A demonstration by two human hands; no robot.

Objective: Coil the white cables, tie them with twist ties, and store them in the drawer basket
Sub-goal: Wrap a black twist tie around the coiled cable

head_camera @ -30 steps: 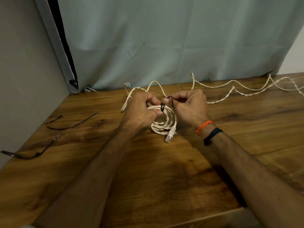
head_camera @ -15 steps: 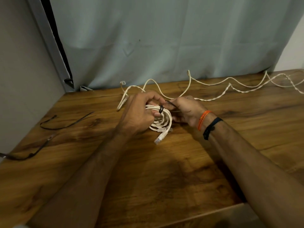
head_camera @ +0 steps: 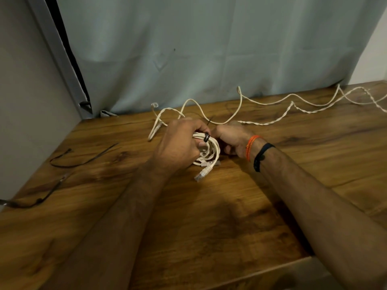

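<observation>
A white coiled cable [head_camera: 210, 150] is bound by a black tie [head_camera: 206, 136]. Loose white cables [head_camera: 270, 105] are strewn behind. Spare ties [head_camera: 81, 159] lie left.

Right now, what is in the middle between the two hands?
In the head view, the coiled white cable sits between the left hand and right hand, with a black twist tie wrapped round its top.

Wooden table [head_camera: 209, 227], grey curtain [head_camera: 188, 49].
</observation>
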